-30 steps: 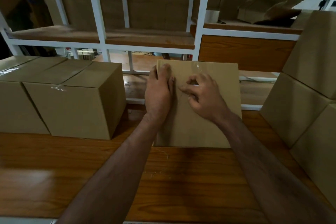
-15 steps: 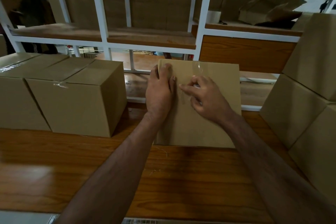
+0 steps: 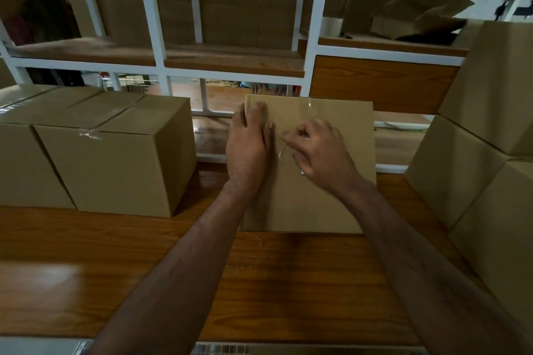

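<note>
The box (image 3: pixel 294 204) is standing at the middle of the wooden table (image 3: pixel 288 282), toward its far edge, with its top tilted toward the camera.

The left hand (image 3: pixel 249 144) is lying flat on the left part of the box top. Its fingers are straight and are pressing on the cardboard, with the fingertips reaching the far edge.

The right hand (image 3: pixel 323 150) is resting on the box just right of the left hand. Its fingers are curled, and thumb and forefinger are pinching a strip of clear tape (image 3: pixel 311 105), which is running up to the far edge of the box.

Two closed boxes (image 3: pixel 115 164) are sitting to the left, near the box but apart from it. Stacked boxes (image 3: pixel 461 167) are standing at the right. A white shelf rack (image 3: pixel 230 57) is rising behind the table.
</note>
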A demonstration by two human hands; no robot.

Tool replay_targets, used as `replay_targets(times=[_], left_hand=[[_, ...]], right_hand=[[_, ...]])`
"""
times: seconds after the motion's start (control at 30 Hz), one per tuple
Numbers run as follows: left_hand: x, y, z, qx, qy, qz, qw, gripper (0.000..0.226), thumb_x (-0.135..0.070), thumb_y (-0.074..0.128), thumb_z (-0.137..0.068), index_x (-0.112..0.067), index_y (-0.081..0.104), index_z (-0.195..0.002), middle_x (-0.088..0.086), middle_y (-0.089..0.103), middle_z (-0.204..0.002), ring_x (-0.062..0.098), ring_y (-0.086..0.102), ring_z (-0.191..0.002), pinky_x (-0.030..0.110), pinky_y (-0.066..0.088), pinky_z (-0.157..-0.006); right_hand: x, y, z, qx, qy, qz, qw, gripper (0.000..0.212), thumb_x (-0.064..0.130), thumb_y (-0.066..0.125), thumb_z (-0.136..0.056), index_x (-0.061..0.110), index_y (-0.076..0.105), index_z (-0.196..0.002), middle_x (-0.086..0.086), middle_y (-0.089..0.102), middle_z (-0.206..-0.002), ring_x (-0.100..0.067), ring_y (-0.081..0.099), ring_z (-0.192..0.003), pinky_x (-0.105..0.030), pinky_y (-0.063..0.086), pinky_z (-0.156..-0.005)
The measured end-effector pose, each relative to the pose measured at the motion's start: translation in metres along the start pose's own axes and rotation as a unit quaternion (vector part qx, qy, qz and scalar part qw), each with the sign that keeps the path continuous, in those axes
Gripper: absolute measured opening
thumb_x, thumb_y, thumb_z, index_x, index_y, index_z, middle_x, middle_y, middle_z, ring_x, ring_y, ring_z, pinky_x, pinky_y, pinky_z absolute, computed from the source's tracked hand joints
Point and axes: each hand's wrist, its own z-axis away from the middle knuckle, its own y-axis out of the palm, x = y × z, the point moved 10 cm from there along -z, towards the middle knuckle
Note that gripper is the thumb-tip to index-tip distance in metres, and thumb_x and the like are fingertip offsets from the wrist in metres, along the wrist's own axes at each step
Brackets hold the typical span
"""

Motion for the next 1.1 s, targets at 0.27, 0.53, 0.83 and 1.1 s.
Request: replay_targets(times=[0.27,0.53,0.83,1.1], left_hand=[[0.000,0.000,0.002,-0.008,0.009,-0.004,1.000,0.047,-0.047,0.038,-0.103,-0.027,0.038,-0.145,0.011,0.034,-0.151,0.028,0.048,-0.125,0.040,0.048,-0.088],[0.001,0.002,0.002,-0.005,-0.006,0.006,1.000,0.047,-0.053,0.035,-0.101,-0.031,0.036,-0.143,0.009,0.033,-0.152,0.029,0.048,-0.128,0.053,0.055,-0.091],[-0.001,0.002,0.006,-0.010,-0.013,0.000,1.000,0.051,-0.055,0.032,-0.100,-0.030,0.035,-0.145,0.007,0.032,-0.154,0.030,0.046,-0.132,0.053,0.055,-0.095],[-0.005,0.001,0.018,-0.011,-0.004,-0.008,1.000,0.048,-0.052,0.034,-0.101,-0.032,0.030,-0.145,0.012,0.029,-0.155,0.032,0.043,-0.134,0.057,0.053,-0.096]], right_hand=[[-0.005,-0.011,0.008,-0.051,0.018,-0.078,0.995,0.015,0.021,0.060,-0.094,0.018,0.068,-0.106,-0.005,0.055,-0.112,-0.021,0.046,-0.108,-0.034,0.043,-0.088],[-0.031,-0.025,0.041,-0.129,0.068,-0.107,0.984,0.015,0.023,0.054,-0.094,0.017,0.064,-0.101,-0.003,0.061,-0.096,-0.019,0.052,-0.091,-0.037,0.045,-0.075],[-0.041,-0.045,0.066,-0.194,0.115,-0.245,0.943,0.011,0.016,0.054,-0.092,0.013,0.061,-0.099,0.004,0.061,-0.089,-0.011,0.057,-0.080,-0.020,0.046,-0.065],[-0.046,-0.048,0.088,-0.258,0.200,-0.227,0.918,0.034,0.041,0.062,-0.090,0.009,0.052,-0.093,0.004,0.051,-0.080,-0.003,0.050,-0.069,-0.012,0.042,-0.058]])
